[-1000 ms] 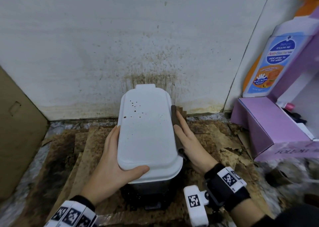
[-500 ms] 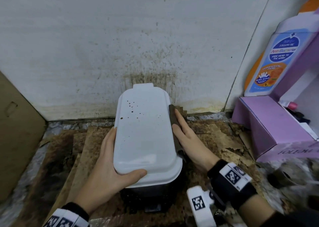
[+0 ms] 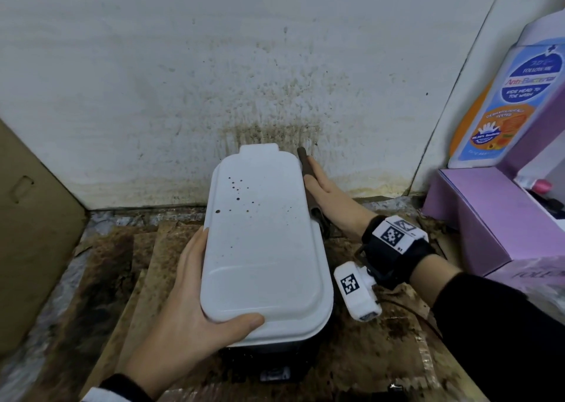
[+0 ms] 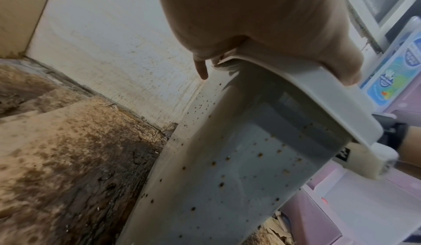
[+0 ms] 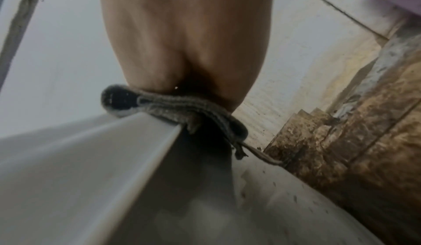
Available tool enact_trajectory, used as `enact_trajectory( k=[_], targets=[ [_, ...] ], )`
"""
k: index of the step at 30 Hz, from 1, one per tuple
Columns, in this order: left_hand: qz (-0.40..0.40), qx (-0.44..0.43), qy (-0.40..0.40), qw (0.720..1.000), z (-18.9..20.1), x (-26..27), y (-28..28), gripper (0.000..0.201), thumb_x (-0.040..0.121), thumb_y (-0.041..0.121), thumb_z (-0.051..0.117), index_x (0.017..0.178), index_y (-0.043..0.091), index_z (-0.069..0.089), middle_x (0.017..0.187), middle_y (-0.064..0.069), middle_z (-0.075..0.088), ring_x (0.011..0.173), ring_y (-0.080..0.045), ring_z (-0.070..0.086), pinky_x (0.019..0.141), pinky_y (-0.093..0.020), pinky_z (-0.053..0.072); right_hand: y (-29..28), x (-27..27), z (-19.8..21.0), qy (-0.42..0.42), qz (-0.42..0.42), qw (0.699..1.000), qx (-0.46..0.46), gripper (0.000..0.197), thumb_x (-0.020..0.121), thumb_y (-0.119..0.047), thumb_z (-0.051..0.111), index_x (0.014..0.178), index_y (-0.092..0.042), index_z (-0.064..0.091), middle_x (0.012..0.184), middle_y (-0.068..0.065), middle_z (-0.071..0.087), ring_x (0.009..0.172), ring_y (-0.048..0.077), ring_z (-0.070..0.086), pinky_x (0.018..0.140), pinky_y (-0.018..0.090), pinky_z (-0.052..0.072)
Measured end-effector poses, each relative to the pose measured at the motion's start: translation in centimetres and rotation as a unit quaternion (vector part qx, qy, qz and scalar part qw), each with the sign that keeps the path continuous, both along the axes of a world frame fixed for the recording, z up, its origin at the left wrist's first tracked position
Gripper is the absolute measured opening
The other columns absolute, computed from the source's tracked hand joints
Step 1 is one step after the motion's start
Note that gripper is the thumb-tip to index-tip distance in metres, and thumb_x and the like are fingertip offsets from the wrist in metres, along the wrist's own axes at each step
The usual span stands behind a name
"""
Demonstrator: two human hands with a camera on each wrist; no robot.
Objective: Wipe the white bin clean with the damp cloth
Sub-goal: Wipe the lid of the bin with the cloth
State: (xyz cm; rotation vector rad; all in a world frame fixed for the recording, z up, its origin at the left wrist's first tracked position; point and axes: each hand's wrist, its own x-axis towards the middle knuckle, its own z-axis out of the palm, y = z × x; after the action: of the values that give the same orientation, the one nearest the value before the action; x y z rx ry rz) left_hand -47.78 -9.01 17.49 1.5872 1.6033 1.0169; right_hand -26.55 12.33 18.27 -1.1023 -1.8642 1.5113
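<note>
The white bin (image 3: 263,242) stands on the floor against the wall, its lid down and dotted with brown specks. More specks cover its side (image 4: 239,159) in the left wrist view. My left hand (image 3: 192,297) grips the lid's near-left corner, thumb on top and fingers under the rim. My right hand (image 3: 328,195) lies flat with straight fingers along the lid's right edge, near the back corner. It presses a folded dark cloth (image 3: 307,177) against that edge. The right wrist view shows the cloth (image 5: 173,103) squeezed between palm and lid rim. The thumb is hidden.
A brown-splattered white wall (image 3: 269,111) rises right behind the bin. Stained, soggy cardboard (image 3: 116,264) covers the floor. A purple box (image 3: 477,215) and a large body-wash bottle (image 3: 504,102) stand close on the right, a cardboard panel (image 3: 33,218) on the left.
My right hand has slid the cloth along the lid's right edge toward the wall, reaching the back corner. The left hand keeps its grip on the near corner.
</note>
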Motion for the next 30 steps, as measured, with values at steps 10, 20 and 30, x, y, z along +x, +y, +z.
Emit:
enact_trajectory(
  k=[10, 20, 30],
  targets=[
    [0.003, 0.02, 0.019, 1.0, -0.1, 0.1, -0.1, 0.122, 0.055, 0.072, 0.08, 0.156, 0.048, 0.015, 0.158, 0.03, 0.019, 0.144, 0.014, 0.02, 0.105, -0.017, 0.027, -11.9, 1.6, -0.8, 0.092, -0.092, 0.99, -0.055, 0.057, 0.109, -0.051, 0.034, 0.159, -0.059, 0.006, 0.139, -0.058, 0.036, 0.132, -0.027, 0.04, 0.12, 0.026, 0.034],
    [0.009, 0.003, 0.003, 1.0, -0.5, 0.0, -0.1, 0.127, 0.054, 0.074, 0.083, 0.155, 0.05, 0.009, 0.16, 0.035, 0.01, 0.144, 0.017, 0.018, 0.113, -0.026, 0.029, -16.5, 0.7, -0.1, -0.078, -0.054, 0.972, 0.213, 0.05, 0.112, -0.042, 0.029, 0.162, -0.043, 0.018, 0.168, -0.037, -0.005, 0.155, -0.009, -0.015, 0.128, 0.027, -0.003],
    [0.007, -0.028, -0.004, 1.0, -0.6, -0.2, -0.1, 0.133, 0.053, 0.08, 0.081, 0.154, 0.054, -0.002, 0.158, 0.041, -0.004, 0.149, 0.012, 0.008, 0.12, -0.035, 0.025, -9.4, -1.2, 2.7, -0.272, 0.037, 0.933, 0.234, 0.061, 0.114, -0.035, 0.024, 0.166, -0.023, -0.006, 0.17, -0.008, -0.027, 0.156, 0.012, -0.028, 0.128, 0.029, -0.011]
  ],
)
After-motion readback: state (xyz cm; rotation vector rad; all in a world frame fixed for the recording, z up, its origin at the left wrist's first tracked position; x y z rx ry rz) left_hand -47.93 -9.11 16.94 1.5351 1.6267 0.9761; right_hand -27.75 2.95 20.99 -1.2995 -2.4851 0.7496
